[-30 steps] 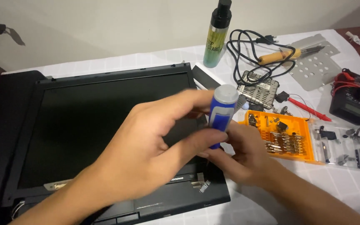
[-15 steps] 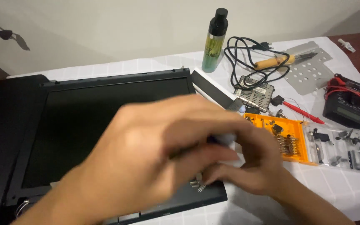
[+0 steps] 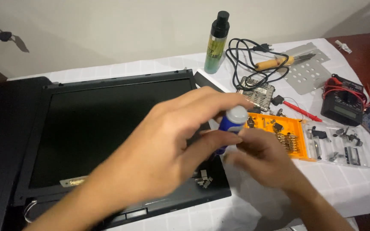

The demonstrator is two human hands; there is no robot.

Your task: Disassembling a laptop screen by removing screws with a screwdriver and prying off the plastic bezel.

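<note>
Head view: both hands hold a small blue bottle [image 3: 230,124] over the laptop's edge.
Left hand [image 3: 168,141] grips its body; right hand [image 3: 264,158] closes below, blurred. Orange tray [image 3: 298,139] nearby holds screwdriver bits [image 3: 288,140].

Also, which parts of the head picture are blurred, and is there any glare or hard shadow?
Head view: both hands are smeared by motion, the right hand most, the left hand less; the blue tool handle is soft; the orange tray and green bottle are sharp; light is even, no strong glare; the dark screen looks matte.
</note>
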